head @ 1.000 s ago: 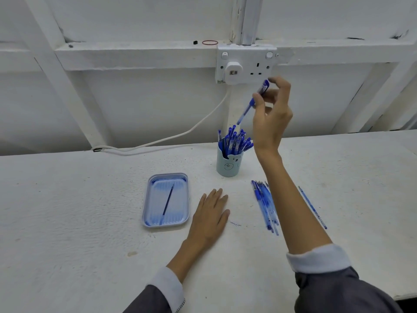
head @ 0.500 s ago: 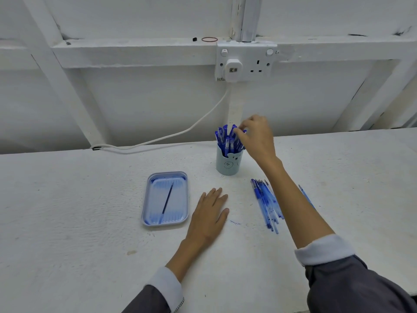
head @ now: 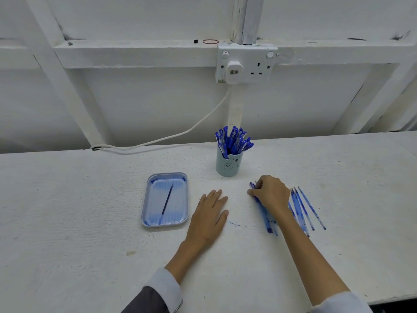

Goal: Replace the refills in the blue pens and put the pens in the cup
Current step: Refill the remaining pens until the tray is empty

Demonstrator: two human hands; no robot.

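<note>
Blue pens (head: pixel 233 140) stand packed in the cup (head: pixel 228 167) at the back of the table (head: pixel 90 222). More loose pens (head: pixel 261 208) lie flat nearer the person, largely hidden under the right hand (head: pixel 269 195). That hand's fingers curl round the top end of the leftmost pen (head: pixel 268 228) (its mid-length is covered by the palm), and thin refills (head: pixel 304 206) fan out just beside the wrist, which partly covers them. The left hand (head: pixel 208 215) lies flat with straight fingers, holding nothing, near the tray (head: pixel 146 213) containing one dark refill (head: pixel 167 203).
</note>
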